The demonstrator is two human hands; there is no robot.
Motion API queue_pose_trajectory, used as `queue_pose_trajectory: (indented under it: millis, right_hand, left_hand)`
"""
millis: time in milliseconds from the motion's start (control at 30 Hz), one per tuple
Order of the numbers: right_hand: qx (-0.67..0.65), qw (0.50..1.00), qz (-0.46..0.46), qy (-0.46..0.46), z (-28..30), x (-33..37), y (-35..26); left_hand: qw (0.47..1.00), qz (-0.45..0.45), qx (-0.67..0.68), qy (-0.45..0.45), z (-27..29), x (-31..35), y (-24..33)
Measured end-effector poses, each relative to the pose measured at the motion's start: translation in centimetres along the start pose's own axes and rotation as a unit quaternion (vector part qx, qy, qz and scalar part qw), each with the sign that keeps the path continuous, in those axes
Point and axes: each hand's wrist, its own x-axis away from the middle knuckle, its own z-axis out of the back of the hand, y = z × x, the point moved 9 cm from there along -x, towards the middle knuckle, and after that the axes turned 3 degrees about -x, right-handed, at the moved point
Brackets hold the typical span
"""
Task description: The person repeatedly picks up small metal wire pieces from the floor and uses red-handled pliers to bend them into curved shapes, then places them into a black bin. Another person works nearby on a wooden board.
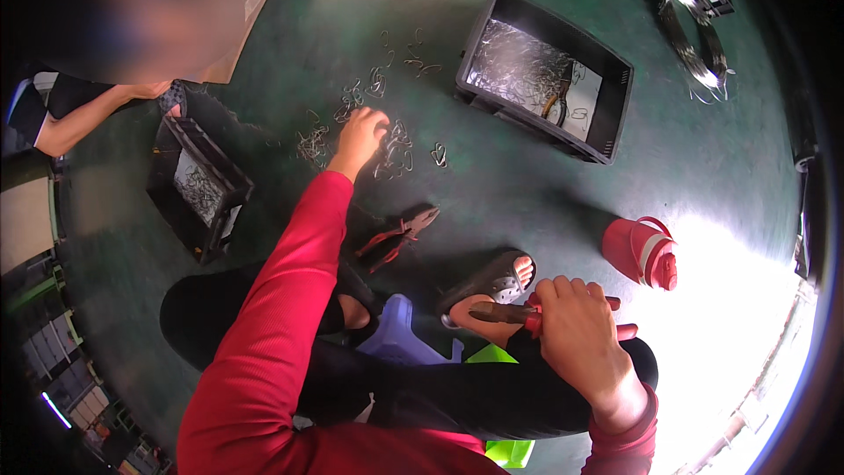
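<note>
On the floor [527,202], bent wires [314,146] are lying beside my curled left fingers [375,120] — grip unclear; my right fingers [567,288] are clasping red-handled pliers [519,314]; a pale-banded red jug [626,251] is standing rightward.

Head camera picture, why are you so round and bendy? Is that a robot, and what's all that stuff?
No robot here, just a person's two bare hands. The camera sits on their head and looks down, and its very wide lens bends straight edges. The right hand holds red-handled pliers. The left hand is over bent wire pieces on the green floor; I can't tell if it's gripping any. Another pair of pliers lies closer to the feet. There's a big black crate, a smaller crate and a red jug. The arm at upper left is someone else's.
</note>
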Motion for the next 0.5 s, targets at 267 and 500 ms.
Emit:
queue_pose_trajectory:
  millis: [267, 500]
  right_hand:
    - [-0.005, 1.000, 0.001, -0.003, 0.1, -1.1, 0.4]
    - [-0.014, 0.999, 0.022, 0.018, 0.8, -1.1, -0.2]
  left_hand:
    - [0.998, 0.017, 0.065, 0.021, 0.1, -1.3, -1.6]
    - [0.993, 0.085, 0.071, 0.029, 0.8, 2.2, -3.4]
